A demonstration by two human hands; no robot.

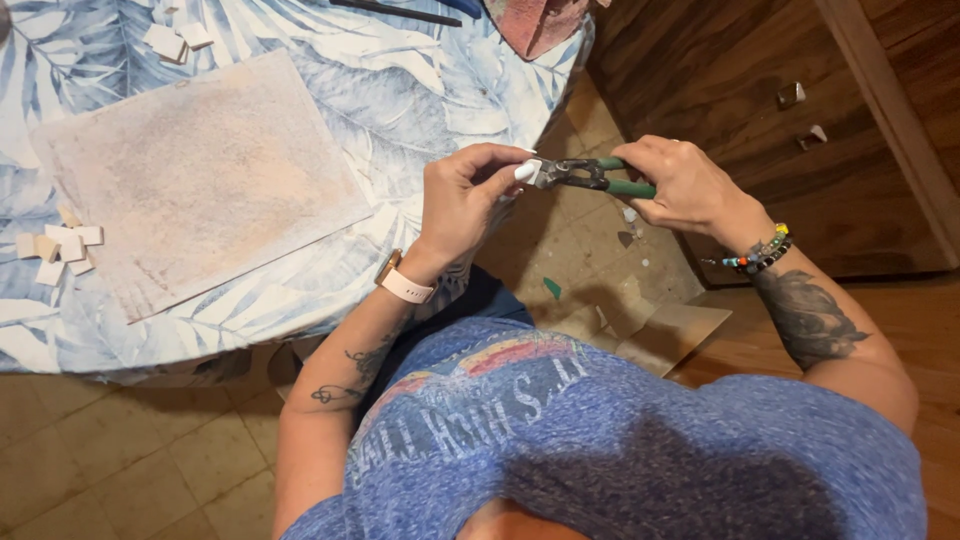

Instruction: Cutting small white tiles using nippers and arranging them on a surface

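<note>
Head view, looking down. The left hand [465, 195], at centre frame, pinches a small white tile piece [527, 171] between thumb and curled fingers, closed around it. The right hand [680, 185], right of centre, is wrapped around the green handles of a pair of tile nippers [585, 176], whose dark metal head meets the edge of the piece. Both are held in the air beyond the table's edge, above a tiled floor [575, 225] already scattered with small chips and a flattened sheet of cardboard [665, 335].

Risks, as judged: the fingertips sit just beside the nipper head, so a slip could pinch them; a bite taken off-line could crack the piece unevenly; fragments may fly or drop and scatter.

At left, on a leaf-patterned tablecloth [400, 90], lie a pale, dusty rectangular board [200, 170] and a cluster of small cut tiles [60, 250] at the left edge, with more tile pieces [175, 40] at upper left.
</note>
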